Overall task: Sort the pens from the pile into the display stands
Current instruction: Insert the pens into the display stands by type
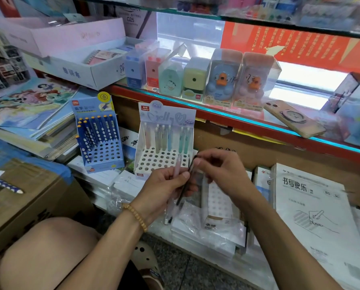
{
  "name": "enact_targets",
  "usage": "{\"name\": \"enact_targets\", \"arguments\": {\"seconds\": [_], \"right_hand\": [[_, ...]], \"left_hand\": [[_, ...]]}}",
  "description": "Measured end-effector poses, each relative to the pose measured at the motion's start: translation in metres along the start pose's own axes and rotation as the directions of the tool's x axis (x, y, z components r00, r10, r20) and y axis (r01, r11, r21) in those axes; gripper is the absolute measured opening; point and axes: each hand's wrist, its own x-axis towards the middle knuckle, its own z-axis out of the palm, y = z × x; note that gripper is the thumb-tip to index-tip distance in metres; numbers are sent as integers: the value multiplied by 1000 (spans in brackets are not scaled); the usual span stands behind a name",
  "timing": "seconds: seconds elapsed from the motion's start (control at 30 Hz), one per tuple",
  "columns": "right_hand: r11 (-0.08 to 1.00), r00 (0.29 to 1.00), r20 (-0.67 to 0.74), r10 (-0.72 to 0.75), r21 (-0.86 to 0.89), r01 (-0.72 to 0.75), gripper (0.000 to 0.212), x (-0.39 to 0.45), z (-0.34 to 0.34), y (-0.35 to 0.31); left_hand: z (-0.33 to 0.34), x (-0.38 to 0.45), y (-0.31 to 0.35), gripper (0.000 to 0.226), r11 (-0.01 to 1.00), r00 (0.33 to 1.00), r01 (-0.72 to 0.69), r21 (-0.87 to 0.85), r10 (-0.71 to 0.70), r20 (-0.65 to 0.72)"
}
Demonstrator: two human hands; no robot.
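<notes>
My left hand (pixel 166 185) grips a pale pink pen (pixel 176 170) and a thin black pen (pixel 185 185), both pointing up and away. My right hand (pixel 219 168) pinches the top end of the black pen. Just behind the hands stands a white display stand (pixel 164 162) with many round holes and several pastel pens in its back rows. To its left a blue display stand (pixel 103 151) holds several blue pencils. Loose blue pencils (pixel 5 185) lie on a cardboard box at the far left.
White notebooks and plastic wrapping (pixel 212 229) lie under my hands. A large exercise book (pixel 313 216) lies at the right. A glass shelf (pixel 237 118) above carries boxed sharpeners and a phone (pixel 294 118). Stacked books (pixel 34 122) fill the left. My knee (pixel 45 252) is at the bottom left.
</notes>
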Motion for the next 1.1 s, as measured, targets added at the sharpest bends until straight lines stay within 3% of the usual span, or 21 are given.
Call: {"name": "enact_targets", "arguments": {"seconds": [0.13, 0.33, 0.47, 0.53, 0.7, 0.9, 1.1], "right_hand": [[980, 982, -172, 80, 194, -46, 8, 2, -25, -8], [994, 976, -212, 40, 108, -17, 7, -1, -30, -9], [992, 928, -370, 38, 128, 11, 13, -2, -66, -12], [999, 903, -430, -17, 34, 35, 15, -3, -84, -8], [965, 905, -421, -66, -258, -50, 15, -1, -75, 32], [944, 890, -440, -120, -328, -34, 13, 10, -50, 54], [883, 935, -340, -97, -464, -77, 11, 16, -45, 59]], "left_hand": [[-1, 1, -4, 14, 991, 1000, 0, 134, 0, 4], [15, 9, -11, 13, 972, 998, -39, 232, 49, -37], [16, 11, -12, 20, 975, 994, 12, 222, 13, -111], [12, 13, -13, 27, 961, 986, 53, 273, -8, -164], [12, 16, -10, 42, 987, 976, 118, 110, -95, -196], [4, 12, -7, 31, 997, 974, 77, 18, -71, -217], [-1, 11, -5, 22, 1000, 975, 30, 6, -28, -221]]}}
